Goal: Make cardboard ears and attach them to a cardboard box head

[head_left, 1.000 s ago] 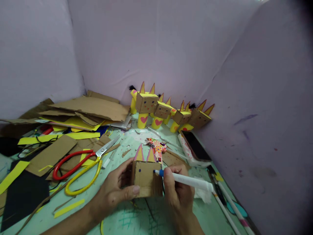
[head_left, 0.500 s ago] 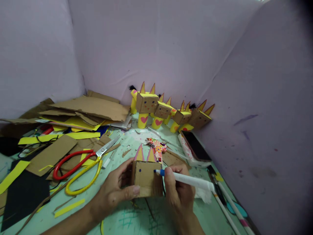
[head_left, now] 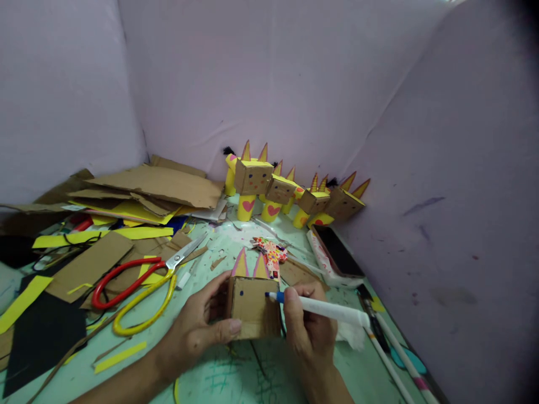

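Note:
A small cardboard box (head_left: 255, 314) with two pointed yellow-and-pink paper ears (head_left: 250, 265) is gripped by my left hand (head_left: 201, 322), its thumb across the lower left of the front face. One blue dot shows at the face's upper left. My right hand (head_left: 310, 325) pinches a white marker (head_left: 332, 310) with a blue tip end. The tip touches the upper right of the box face, level with the dot. Just behind the box lies a patterned, flowery piece (head_left: 272, 251).
Red-and-yellow-handled scissors (head_left: 145, 286) lie on the left among paper strips and cardboard scraps (head_left: 90, 266). A cardboard stack (head_left: 160, 185) is behind them. Several cardboard-headed animal figures (head_left: 254, 178) stand along the back wall. On the right are a phone (head_left: 339, 249) and brushes (head_left: 396, 348).
Almost nothing differs. The marker tip stays at the same spot on the box, and both hands keep their hold.

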Demonstrator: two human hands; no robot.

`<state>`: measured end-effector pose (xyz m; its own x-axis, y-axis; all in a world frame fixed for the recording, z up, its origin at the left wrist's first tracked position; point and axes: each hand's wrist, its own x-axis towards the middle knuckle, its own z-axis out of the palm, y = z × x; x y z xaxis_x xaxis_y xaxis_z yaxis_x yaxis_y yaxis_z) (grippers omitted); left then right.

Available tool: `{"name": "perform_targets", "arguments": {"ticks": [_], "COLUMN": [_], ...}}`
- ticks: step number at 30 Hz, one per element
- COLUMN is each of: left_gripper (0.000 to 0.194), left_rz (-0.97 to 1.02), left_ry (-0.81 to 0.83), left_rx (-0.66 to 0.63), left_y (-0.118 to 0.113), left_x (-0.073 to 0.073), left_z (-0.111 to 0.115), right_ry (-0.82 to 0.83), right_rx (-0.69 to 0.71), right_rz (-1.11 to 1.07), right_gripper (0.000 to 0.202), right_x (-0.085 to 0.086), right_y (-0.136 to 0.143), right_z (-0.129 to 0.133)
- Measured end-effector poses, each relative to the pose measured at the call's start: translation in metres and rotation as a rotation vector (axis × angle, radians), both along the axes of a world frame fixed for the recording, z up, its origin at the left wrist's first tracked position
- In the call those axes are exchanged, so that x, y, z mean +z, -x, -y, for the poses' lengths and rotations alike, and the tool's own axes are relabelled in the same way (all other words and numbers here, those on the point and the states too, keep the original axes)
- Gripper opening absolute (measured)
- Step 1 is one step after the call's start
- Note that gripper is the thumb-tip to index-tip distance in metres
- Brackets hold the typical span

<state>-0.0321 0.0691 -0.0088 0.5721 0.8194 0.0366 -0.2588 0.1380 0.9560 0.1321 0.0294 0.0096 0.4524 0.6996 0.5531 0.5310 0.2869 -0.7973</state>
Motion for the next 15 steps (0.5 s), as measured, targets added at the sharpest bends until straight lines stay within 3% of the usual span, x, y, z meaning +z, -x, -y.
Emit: {"name": "perform_targets", "arguments": {"ticks": [7,15], "left_gripper": [0.067,0.067], "left_rz": [0.015,0.001], "left_ry": [-0.003,-0.007], "left_rx": [-0.010,0.003], "left_y": [0.000,-0.001], "left_x": [0.000,0.001], "left_z": [-0.001,-0.001], "right_ry": [-0.040,-0.017], "right_rx": [0.027,0.035], "right_rz": [0.138,0.087], "right_gripper": [0.022,0.021], "right_x": [-0.002,-0.003], "right_y": [-0.011,-0.008], "right_z": [-0.003,-0.001]}}
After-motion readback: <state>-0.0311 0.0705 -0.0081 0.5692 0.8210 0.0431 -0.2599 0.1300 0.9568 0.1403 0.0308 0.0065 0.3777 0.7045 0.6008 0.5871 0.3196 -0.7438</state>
